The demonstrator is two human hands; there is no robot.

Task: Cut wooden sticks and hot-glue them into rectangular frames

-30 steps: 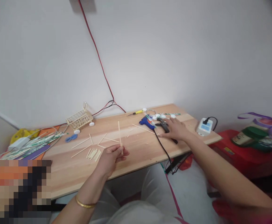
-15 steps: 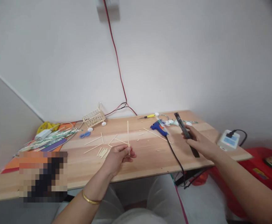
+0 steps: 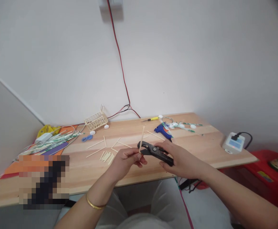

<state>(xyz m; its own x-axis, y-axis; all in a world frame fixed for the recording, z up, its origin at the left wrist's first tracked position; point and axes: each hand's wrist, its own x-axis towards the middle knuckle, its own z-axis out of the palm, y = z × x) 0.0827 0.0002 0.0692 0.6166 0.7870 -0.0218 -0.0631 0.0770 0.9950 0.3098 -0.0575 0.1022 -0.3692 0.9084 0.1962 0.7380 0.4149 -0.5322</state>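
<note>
My left hand [image 3: 125, 160] pinches a thin wooden stick [image 3: 142, 137] near its lower end and holds it upright above the wooden table [image 3: 129, 171]. Gripped in my right hand [image 3: 180, 159] is a pair of black pliers [image 3: 154, 150], whose jaws point left and meet the stick just above my left fingers. Both hands hover over the table's front edge. A gold bangle [image 3: 94, 204] circles my left wrist.
Loose sticks [image 3: 106, 156] lie left of my hands. Behind are a blue glue gun [image 3: 162, 129] with its black cord, a small stick-built cart [image 3: 96, 120], white caps, a yellow screwdriver [image 3: 150, 119] and a white power box [image 3: 233, 143]. Coloured sheets and packets are piled far left.
My right hand picked the pliers up from the back right of the table and brought them left to the stick. My left hand shifted slightly right, stick still upright.
</note>
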